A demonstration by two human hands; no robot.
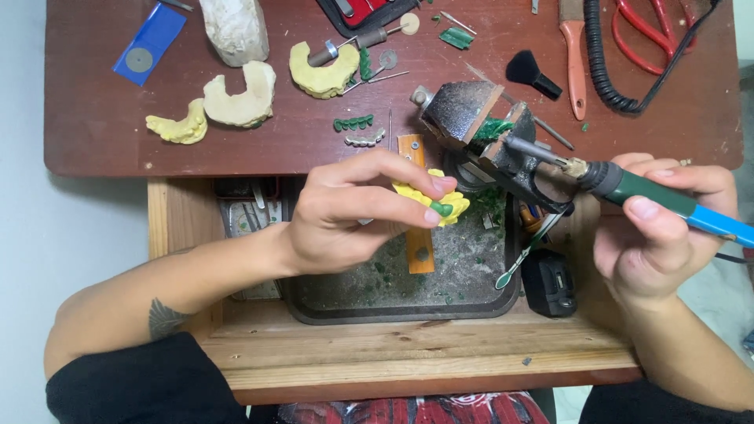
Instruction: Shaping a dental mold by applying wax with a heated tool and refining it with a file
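From the head camera, a dark metal vise (487,129) sits at the table edge, with a lump of green wax (492,129) in its jaws. Behind it lie a black brush (532,74), red scissors (656,35), a coiled black cable (605,63), three pale yellow dental casts (239,94) and a white plaster block (234,30). A dark tray (393,302) dusted with green shavings sits in the open drawer below, with an orange wooden strip (416,235) across it.

The left hand (349,216) is curled closed, pinching a yellow dental cast (436,198) between thumb and fingers over the tray. The right hand (656,235) is closed around a green and blue handled tool (667,200), whose metal tip reaches to the vise.

The table (102,126) is reddish-brown wood; the drawer frame (424,349) is pale wood.
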